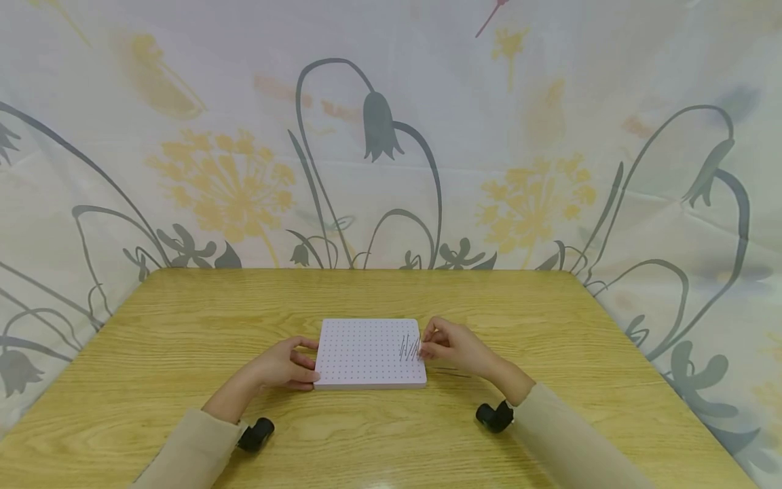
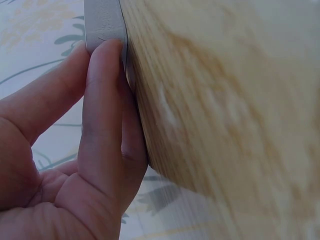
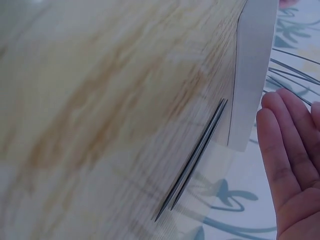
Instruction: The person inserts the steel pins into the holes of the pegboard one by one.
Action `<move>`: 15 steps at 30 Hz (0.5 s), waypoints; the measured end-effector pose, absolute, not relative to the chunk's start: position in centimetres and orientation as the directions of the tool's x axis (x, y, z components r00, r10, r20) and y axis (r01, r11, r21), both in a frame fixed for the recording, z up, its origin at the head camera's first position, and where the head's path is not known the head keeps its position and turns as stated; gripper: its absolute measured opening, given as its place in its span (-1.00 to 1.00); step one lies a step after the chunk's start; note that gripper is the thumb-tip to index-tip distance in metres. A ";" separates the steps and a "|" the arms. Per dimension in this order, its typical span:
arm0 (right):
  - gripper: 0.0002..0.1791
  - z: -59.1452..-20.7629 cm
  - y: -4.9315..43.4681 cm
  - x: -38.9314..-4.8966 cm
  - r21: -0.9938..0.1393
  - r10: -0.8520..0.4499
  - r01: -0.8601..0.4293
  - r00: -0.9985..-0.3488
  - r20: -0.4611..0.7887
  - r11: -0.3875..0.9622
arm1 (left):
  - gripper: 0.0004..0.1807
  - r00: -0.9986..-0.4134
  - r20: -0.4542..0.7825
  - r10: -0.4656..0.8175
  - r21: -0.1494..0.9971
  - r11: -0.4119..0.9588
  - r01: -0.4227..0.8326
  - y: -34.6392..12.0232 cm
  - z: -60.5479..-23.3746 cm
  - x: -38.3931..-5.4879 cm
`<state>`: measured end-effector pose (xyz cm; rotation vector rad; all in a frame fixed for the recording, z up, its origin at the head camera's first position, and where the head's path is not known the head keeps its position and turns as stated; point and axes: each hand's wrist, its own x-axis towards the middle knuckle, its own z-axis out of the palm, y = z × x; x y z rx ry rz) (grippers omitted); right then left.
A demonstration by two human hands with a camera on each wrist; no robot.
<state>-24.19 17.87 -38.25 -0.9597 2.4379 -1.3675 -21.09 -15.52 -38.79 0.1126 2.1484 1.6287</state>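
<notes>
A white pegboard [image 1: 360, 353] with rows of small holes lies flat on the table. Several thin dark metal pins [image 1: 408, 348] stand in it near the right edge, leaning somewhat. My left hand [image 1: 287, 365] grips the board's left edge, with the thumb on top at the near corner. In the left wrist view, fingers [image 2: 102, 100] press against the board's side [image 2: 104, 22]. At the right edge, my right hand [image 1: 455, 346] pinches one pin between thumb and fingertips; its lower end is hard to make out. Two loose pins [image 3: 192, 160] lie side by side on the table beside the board.
The wooden table [image 1: 244, 299] extends around the board on all sides. A flower-patterned curtain [image 1: 391, 190] hangs behind and at both sides. Black wrist cameras [image 1: 256, 435] sit below both wrists, close above the table.
</notes>
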 end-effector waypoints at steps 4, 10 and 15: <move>-0.96 -38.2 17.9 -24.2 -0.805 -0.620 -0.462 -0.769 0.155 0.372 | -0.38 -0.901 -0.292 0.322 0.933 0.303 -0.194 -15.5 -38.9 -21.1; -0.95 -38.3 18.0 -24.4 -0.776 -0.628 -0.504 -0.756 0.184 0.380 | -0.38 -0.902 -0.289 0.322 0.934 0.303 -0.192 -15.5 -38.9 -21.1; -0.96 -38.6 17.9 -24.5 -0.769 -0.624 -0.509 -0.758 0.189 0.387 | -0.38 -0.902 -0.286 0.325 0.936 0.296 -0.190 -15.5 -39.0 -21.2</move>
